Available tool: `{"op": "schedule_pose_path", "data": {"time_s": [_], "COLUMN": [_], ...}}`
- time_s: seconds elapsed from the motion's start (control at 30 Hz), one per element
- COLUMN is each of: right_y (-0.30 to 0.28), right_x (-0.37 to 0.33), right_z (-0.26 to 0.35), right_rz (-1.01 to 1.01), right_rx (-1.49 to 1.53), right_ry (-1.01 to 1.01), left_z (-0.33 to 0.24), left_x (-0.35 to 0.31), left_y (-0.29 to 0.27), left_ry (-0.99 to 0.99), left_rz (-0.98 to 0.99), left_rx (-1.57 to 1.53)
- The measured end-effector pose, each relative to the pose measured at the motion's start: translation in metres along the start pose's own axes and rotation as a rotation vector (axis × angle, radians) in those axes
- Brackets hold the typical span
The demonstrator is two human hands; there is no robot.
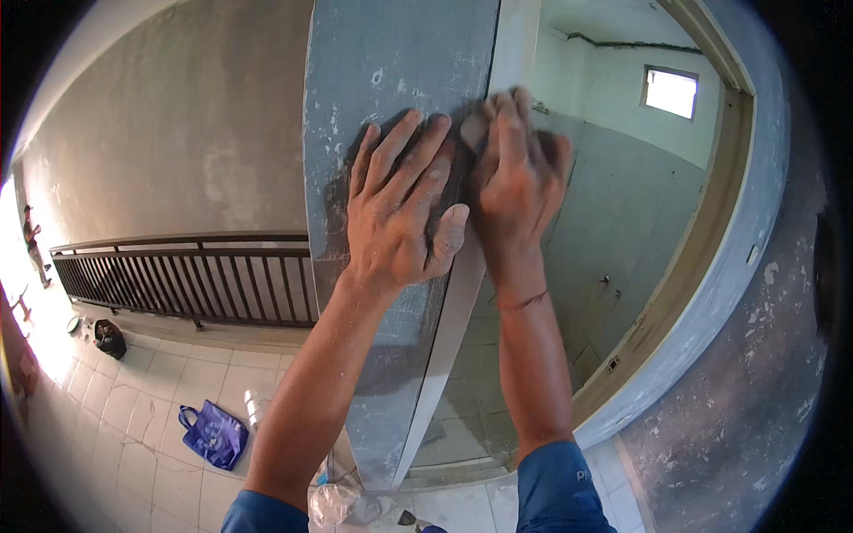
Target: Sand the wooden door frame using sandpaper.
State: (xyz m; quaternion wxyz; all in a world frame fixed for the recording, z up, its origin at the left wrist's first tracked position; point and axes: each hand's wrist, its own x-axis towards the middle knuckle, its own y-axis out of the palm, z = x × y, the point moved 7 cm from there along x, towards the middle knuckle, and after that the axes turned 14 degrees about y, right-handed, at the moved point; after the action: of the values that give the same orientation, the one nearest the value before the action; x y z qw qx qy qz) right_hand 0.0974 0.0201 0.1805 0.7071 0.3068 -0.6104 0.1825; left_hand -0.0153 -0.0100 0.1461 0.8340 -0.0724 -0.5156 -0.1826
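Observation:
My left hand (pixel 400 204) lies flat against the grey wall strip (pixel 400 53), its fingers spread and its thumb dusted pale. Just to the right, my right hand (pixel 518 178) is closed, its fingers bunched and blurred by motion. A small flat greyish piece (pixel 475 130), likely sandpaper, shows at its fingertips against the wall's edge. Beside that edge runs a pale door frame (pixel 513 53). Pale scuffs and patches mark the grey wall around my left hand.
Right of the frame, a doorway opens to a tiled room with a small window (pixel 671 92). At left stands a dark railing (pixel 200 280). On the tiled floor lie a purple bag (pixel 216 435), a black bucket (pixel 109 339) and clear plastic (pixel 333 505). A person (pixel 34 244) stands far left.

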Motion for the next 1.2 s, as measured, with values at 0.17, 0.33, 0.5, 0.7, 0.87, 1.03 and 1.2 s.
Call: {"op": "schedule_pose_path", "data": {"time_s": [0.17, 0.33, 0.5, 0.7, 0.87, 1.03, 1.2], "right_y": [-0.010, 0.002, 0.005, 0.003, 0.000, 0.008, 0.007], "right_x": [-0.009, -0.013, -0.016, -0.017, -0.019, -0.017, -0.012], "right_z": [0.001, -0.010, -0.016, -0.016, -0.014, -0.021, -0.017], "right_rz": [-0.044, -0.001, -0.027, -0.026, -0.064, -0.025, -0.030], "right_rx": [0.096, 0.093, 0.112, 0.120, 0.113, 0.094, 0.112], "right_ry": [-0.010, 0.049, 0.019, -0.008, -0.033, 0.027, 0.026], "left_z": [0.001, -0.001, -0.001, -0.002, -0.002, -0.002, -0.001], "left_x": [-0.001, 0.000, 0.001, 0.001, -0.001, -0.002, 0.001], "left_y": [0.002, 0.001, 0.000, 0.001, 0.001, 0.000, 0.000], "left_ry": [-0.009, 0.000, 0.016, 0.016, 0.009, 0.026, 0.046], "left_rz": [-0.003, -0.010, -0.019, -0.023, -0.004, -0.002, -0.019], "left_rx": [-0.005, 0.027, 0.031, 0.044, 0.039, 0.056, 0.066]}}
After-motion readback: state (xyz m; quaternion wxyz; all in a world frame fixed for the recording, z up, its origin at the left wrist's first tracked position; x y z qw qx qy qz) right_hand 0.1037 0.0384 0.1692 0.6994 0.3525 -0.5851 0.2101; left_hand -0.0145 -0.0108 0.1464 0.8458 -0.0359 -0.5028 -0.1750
